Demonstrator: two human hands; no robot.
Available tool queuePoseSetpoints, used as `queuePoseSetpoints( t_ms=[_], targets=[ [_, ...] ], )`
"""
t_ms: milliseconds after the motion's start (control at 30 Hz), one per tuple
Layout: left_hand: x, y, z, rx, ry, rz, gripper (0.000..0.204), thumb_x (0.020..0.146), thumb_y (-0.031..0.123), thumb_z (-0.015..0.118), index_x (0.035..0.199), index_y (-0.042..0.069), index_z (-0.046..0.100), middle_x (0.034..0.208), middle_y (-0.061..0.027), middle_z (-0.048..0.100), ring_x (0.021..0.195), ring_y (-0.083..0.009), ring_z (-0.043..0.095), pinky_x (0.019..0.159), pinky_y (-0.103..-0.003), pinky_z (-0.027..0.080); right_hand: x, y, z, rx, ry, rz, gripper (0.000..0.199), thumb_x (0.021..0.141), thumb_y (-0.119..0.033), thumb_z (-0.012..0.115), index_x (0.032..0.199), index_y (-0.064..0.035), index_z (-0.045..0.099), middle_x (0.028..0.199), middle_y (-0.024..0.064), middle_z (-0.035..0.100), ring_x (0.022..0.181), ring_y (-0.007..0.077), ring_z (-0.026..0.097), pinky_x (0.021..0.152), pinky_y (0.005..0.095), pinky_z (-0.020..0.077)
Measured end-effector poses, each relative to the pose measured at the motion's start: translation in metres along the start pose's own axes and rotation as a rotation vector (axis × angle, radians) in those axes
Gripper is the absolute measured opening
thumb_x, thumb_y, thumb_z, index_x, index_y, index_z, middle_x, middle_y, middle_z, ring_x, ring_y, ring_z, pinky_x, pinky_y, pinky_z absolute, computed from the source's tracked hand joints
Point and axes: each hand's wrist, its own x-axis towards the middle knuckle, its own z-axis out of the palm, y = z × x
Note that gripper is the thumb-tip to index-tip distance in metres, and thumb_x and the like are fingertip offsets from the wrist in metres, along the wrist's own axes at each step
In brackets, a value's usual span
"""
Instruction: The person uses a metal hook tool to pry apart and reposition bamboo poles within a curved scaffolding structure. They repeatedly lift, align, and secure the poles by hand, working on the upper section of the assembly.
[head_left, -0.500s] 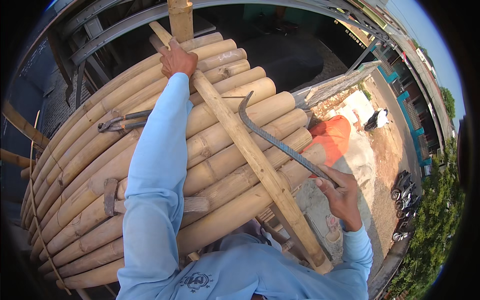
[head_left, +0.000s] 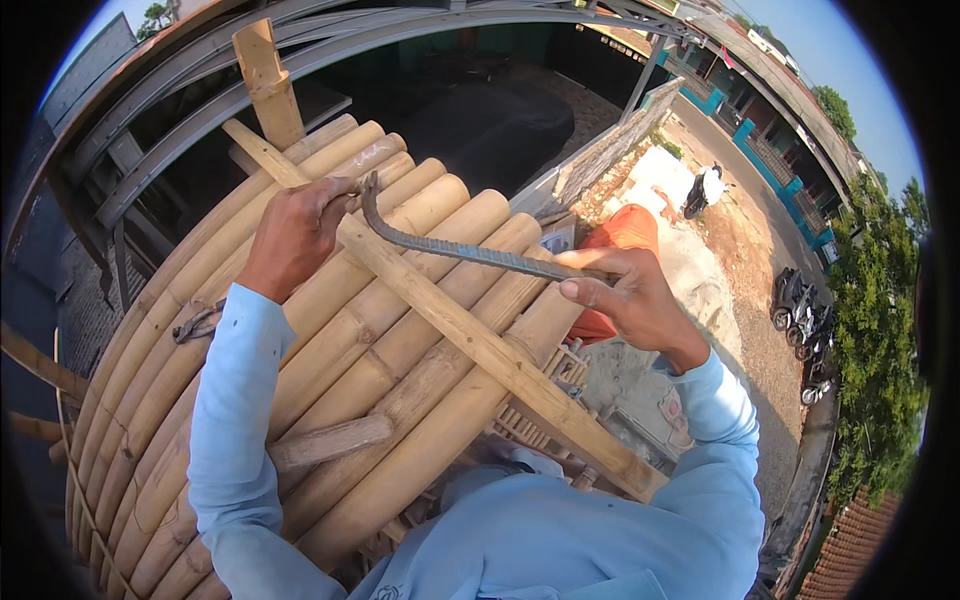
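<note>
My right hand [head_left: 630, 300] grips the straight end of a ribbed steel bar [head_left: 480, 254] with a bent hook at its far end. My left hand [head_left: 295, 235] is closed in a pinch beside the hook's tip. What sits between its fingertips is too small to make out. Below the bar, a wooden batten [head_left: 450, 320] lies across a row of bamboo poles [head_left: 345, 335]. Pliers [head_left: 195, 322] rest on the poles, partly covered by my left forearm. Nearer to me lies a hammer's wooden handle [head_left: 335, 443], its head hidden behind that arm.
An upright bamboo post [head_left: 268, 85] rises at the far end of the batten, near a grey metal roof frame [head_left: 170, 125]. Beyond the poles' right ends, far below, are an orange cover [head_left: 625, 235], a sand pile [head_left: 690, 300] and parked motorbikes [head_left: 800, 320].
My left hand has come off the batten's far part and drawn back to the hook's tip. My right hand has raised the bar's held end and moved it left. The whole view has shifted.
</note>
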Motion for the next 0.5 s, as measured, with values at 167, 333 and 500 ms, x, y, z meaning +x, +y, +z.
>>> queuePoseSetpoints(
  t_ms=[167, 333, 500],
  targets=[
    [-0.012, -0.026, -0.012, 0.135, 0.179, 0.188, 0.024, 0.091, 0.006, 0.070, 0.115, 0.001, 0.069, 0.100, -0.0173, 0.073, 0.088, -0.0365, 0.071, 0.073, -0.043, 0.057, 0.024, -0.051, -0.016, -0.045, -0.078, 0.072, 0.033, 0.093, -0.020, 0.074, 0.115, 0.0041, 0.073, 0.092, 0.0146, 0.074, 0.092, 0.0186, 0.070, 0.085, 0.0333, 0.0541],
    [-0.009, -0.090, -0.043, 0.149, 0.771, 0.020, 0.018, 0.095, 0.007, 0.064, 0.113, 0.002, 0.067, 0.088, -0.0126, 0.071, 0.075, -0.0283, 0.071, 0.066, -0.036, 0.056, 0.097, -0.105, -0.013, -0.368, -0.384, -0.023, 0.028, 0.091, -0.016, 0.073, 0.111, 0.0050, 0.073, 0.089, 0.0165, 0.073, 0.085, 0.0192, 0.068, 0.080, 0.0346, 0.0530],
    [0.008, -0.154, -0.081, -0.267, 1.037, -0.516, 0.028, 0.102, 0.019, 0.055, 0.109, -0.004, 0.069, 0.073, -0.0056, 0.066, 0.068, -0.0135, 0.063, 0.068, -0.032, 0.052, 0.172, -0.140, -0.010, -0.506, -0.099, -0.324, 0.033, 0.094, -0.020, 0.070, 0.112, 0.0073, 0.071, 0.085, 0.0125, 0.071, 0.078, 0.0152, 0.061, 0.074, 0.0329, 0.0498]
  ],
)
